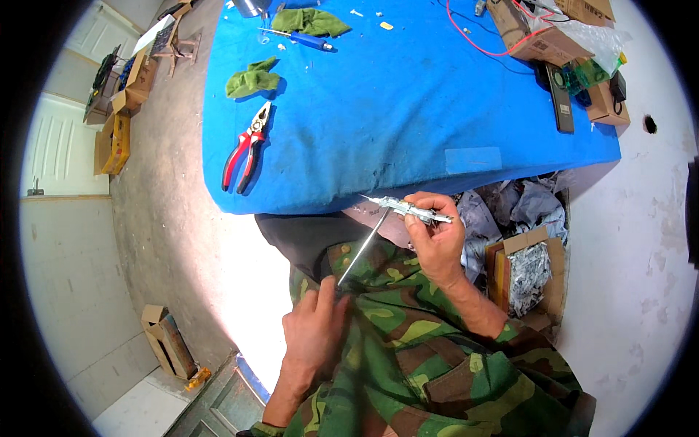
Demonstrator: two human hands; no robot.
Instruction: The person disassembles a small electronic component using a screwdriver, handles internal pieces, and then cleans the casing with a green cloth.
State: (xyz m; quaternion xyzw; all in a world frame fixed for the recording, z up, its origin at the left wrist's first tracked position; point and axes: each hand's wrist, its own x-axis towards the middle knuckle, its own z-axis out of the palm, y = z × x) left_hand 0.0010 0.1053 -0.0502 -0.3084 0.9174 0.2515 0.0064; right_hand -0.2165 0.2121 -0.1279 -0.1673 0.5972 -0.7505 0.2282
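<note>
The left hand [313, 328] is low, in front of the belly. Its fingers are curled tight around the near end of a thin metal rod [364, 251]. The rod slants up and to the right. Its handle, if it has one, is hidden. The left arm comes up from the bottom, with its wrist bare.

The right hand [443, 247] is higher up. It pinches a small silver metal part [397, 206] between the thumb and fingers. That arm reaches up and to the left, and its wrist is bent a little. The part is just by the table's near edge, and the rod's far tip seems to touch its left end.

Both arms wear a green and brown spotted jacket [408, 335]. Past the hands is a table with a blue cover [349, 138]. On it are red and black pliers [256, 131], a crumpled green cloth [251, 80] and a blue screwdriver [313, 41].
</note>
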